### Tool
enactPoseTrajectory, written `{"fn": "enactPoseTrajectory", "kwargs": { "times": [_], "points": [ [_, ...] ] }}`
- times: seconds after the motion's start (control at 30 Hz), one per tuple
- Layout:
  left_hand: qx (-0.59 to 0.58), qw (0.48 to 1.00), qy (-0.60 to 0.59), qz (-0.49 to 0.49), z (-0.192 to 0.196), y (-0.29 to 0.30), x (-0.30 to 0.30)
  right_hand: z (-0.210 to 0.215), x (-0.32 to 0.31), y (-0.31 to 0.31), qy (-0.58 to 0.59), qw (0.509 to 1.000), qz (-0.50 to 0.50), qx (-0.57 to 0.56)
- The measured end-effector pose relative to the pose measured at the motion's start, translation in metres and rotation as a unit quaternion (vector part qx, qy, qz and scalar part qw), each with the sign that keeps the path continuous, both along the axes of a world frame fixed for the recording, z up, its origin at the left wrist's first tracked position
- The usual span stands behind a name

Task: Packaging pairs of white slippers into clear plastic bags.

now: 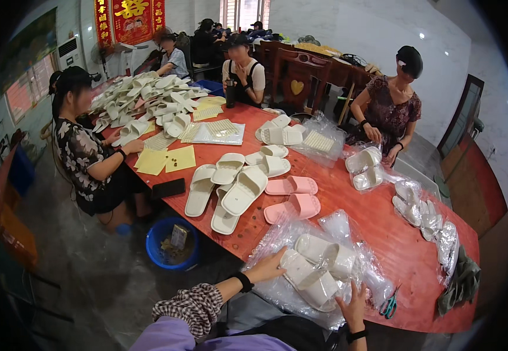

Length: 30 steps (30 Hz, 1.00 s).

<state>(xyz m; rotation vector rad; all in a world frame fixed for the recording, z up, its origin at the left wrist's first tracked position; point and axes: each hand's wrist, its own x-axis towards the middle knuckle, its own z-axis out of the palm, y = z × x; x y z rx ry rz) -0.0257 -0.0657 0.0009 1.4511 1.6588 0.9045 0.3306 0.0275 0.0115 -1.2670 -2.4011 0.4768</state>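
Well, white slippers (308, 279) diag., prob. facing lower rt.

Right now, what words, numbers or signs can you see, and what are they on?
Red wall poster: big gold writing, which I won't copy.
Narrow red strips beside it: gold writing, also not copied.
Loose white slippers: any marks are too small to read.
Bagged white slippers: nothing readable.

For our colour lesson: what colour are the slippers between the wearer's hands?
The slippers are off-white; best view: head.
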Motion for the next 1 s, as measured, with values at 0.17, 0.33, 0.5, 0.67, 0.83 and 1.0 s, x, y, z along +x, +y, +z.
{"fn": "enactPoseTrajectory", "kwargs": {
  "times": [0.17, 0.33, 0.5, 0.67, 0.83, 1.0],
  "points": [
    [-0.054, 0.998, -0.01, 0.036, -0.008, -0.001, 0.008, -0.023, 0.006, -0.011, -0.023, 0.998, -0.012, 0.051],
    [-0.035, 0.996, 0.045, 0.065, -0.011, -0.002, 0.015, -0.028, 0.019, -0.01, 0.157, 0.985, -0.035, -0.061],
    [-0.012, 0.992, 0.045, 0.116, -0.007, 0.004, 0.014, -0.015, 0.027, -0.029, 0.16, 0.982, -0.098, -0.035],
    [0.023, 0.995, -0.02, 0.098, -0.015, 0.013, 0.01, 0.0, 0.045, -0.015, -0.017, 0.999, 0.021, -0.048],
    [0.125, 0.983, 0.011, 0.133, -0.056, 0.019, 0.006, 0.062, 0.013, 0.023, -0.05, 0.993, 0.093, -0.045],
    [-0.055, 0.995, -0.013, 0.088, -0.023, 0.016, 0.011, 0.016, -0.025, 0.04, -0.034, 0.996, 0.08, -0.009]
  ]
}}
